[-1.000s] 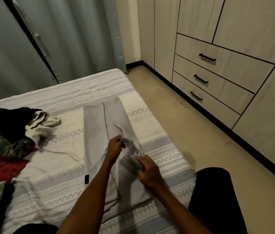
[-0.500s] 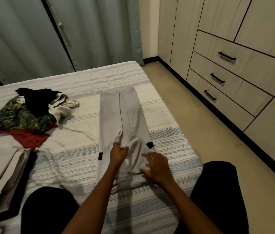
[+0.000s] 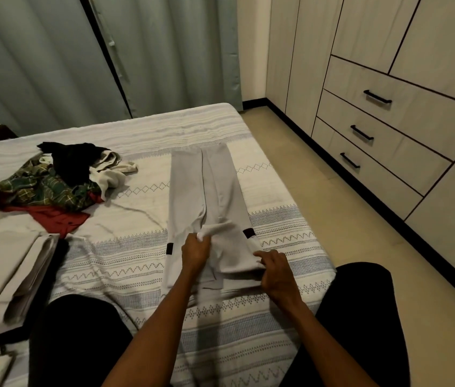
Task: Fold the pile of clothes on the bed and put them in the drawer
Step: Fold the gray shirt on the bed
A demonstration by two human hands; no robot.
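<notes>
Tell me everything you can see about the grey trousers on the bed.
The grey trousers are light grey, smooth-looking cloth, lying flat on the patterned bedspread, legs side by side pointing away toward the curtains. A small dark patch sits at each side. The left hand pinches up a fold near the middle; the right hand holds the near right edge.

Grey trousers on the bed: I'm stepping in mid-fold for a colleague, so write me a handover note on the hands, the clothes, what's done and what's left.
Left hand pinches a bunched bit of the grey trousers near the crotch.
Right hand grips their waist edge on the right.
The trousers lie flat on the bed, legs pointing away, not yet folded.
The unfolded pile sits far left on the bed; folded beige items lie at the near left.
The drawers are all closed.
Left: fold the trousers, then the pile, and put everything in a drawer.
</notes>
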